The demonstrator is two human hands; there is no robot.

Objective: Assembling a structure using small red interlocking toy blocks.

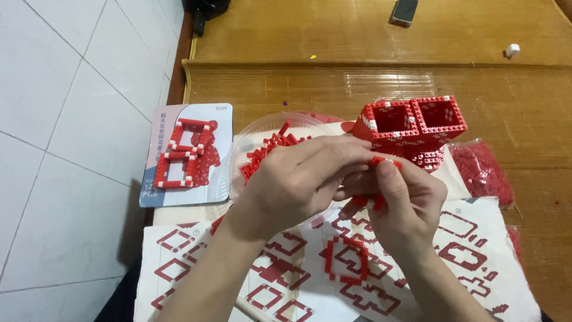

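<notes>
My left hand [298, 182] and my right hand [402, 200] meet over the middle of the table, fingers pinched together on a small cluster of red bricks [374, 161]. More red pieces show under my right palm. Just behind the hands stands a red-and-white brick structure [411, 125] with two square open cells. A clear plastic bowl [262, 128] with several loose red bricks [271, 149] lies under my left hand. A partly built flat red frame [345, 262] rests on the instruction sheet [465, 250] in front of me.
A box-lid picture card [187, 152] lies at the left table edge. A bag of red bricks [482, 170] sits at the right. Farther back on the wooden bench are a phone [405, 11] and a small white cube [511, 49]. White floor tiles lie left.
</notes>
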